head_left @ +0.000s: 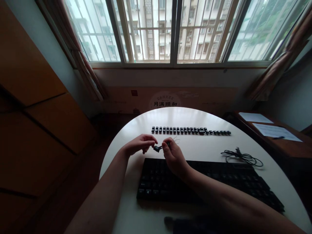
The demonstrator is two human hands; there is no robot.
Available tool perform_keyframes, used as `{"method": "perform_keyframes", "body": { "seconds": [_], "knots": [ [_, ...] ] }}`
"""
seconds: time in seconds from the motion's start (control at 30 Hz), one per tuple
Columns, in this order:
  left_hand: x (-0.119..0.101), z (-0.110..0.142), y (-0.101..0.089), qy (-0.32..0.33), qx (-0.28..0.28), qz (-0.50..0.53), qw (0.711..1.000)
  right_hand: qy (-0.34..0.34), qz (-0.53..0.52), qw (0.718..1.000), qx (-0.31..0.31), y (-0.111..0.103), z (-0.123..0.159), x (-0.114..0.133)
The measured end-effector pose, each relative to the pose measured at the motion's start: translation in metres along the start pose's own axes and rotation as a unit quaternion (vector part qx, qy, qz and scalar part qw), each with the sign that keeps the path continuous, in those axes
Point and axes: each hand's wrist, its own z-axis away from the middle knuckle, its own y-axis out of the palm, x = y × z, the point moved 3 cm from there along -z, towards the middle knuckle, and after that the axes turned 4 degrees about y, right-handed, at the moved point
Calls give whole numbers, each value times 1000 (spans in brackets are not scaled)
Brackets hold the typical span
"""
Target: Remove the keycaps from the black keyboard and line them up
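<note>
A black keyboard [209, 182] lies on the round white table [207, 146] in front of me. Both my hands hover just beyond its far left corner. My right hand [173, 157] is closed around a thin wire keycap puller [174, 140], whose loops stick out past the fingers. A small black keycap [156, 148] sits between the two hands. My left hand [140, 144] pinches at that keycap with fingers drawn together. Farther back, a long row of removed black keycaps [190, 130] is lined up across the table.
A coiled black cable [242, 157] lies on the table to the right. A dark object [185, 224] sits at the table's near edge. Papers and a pen [270, 128] rest on a wooden desk at right. Wooden cabinets stand left; a barred window is ahead.
</note>
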Motion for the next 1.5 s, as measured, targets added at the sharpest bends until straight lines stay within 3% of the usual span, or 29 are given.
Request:
{"method": "perform_keyframes", "body": {
  "seconds": [0.17, 0.57, 0.8, 1.17, 1.27, 1.5],
  "knots": [
    [-2, -2, 5, -9, 22, -24, 999, 14, 7, 1000, -24, -3, -5, -3],
    [0, 0, 1, -3, -11, -7, 1000, 25, 62, 997, -25, 0, -7, -3],
    [-3, 5, -13, 48, -119, 59, 990, -6, 80, 997, -22, -2, -3, 5],
    [39, -16, -20, -14, -269, -66, 961, -7, 79, 996, 35, 6, -1, 7],
    [39, -24, -30, -38, -263, -80, 961, -19, 88, 995, 42, 6, 0, 9],
    [36, -35, -50, -108, -173, -115, 972, -23, 88, 994, 58, 7, 2, 13]
  ]
}}
